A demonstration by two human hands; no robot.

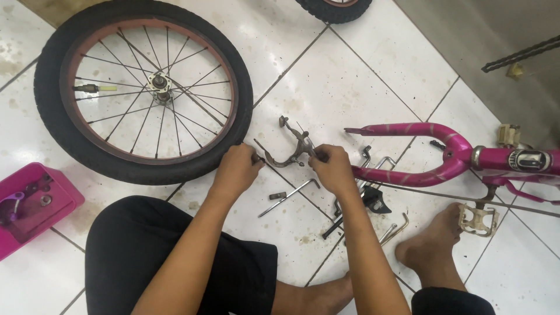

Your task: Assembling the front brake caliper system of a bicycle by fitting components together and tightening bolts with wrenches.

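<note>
My left hand [236, 169] and my right hand [332, 166] both grip a rusty metal brake caliper [291, 149], one hand at each end of its curved arms, just above the white tiled floor. A small bicycle wheel [143, 90] with a black tyre and a red rim lies flat on the floor to the left, its tyre almost touching my left hand. A pink bicycle frame [443, 154] lies to the right of my right hand.
Loose metal tools and bolts [289, 195] lie scattered on the tiles below my hands. A pink plastic tray [32, 204] with small parts sits at the left edge. A pedal [478, 219] rests by my bare foot [431, 239]. Another tyre [335, 9] shows at the top.
</note>
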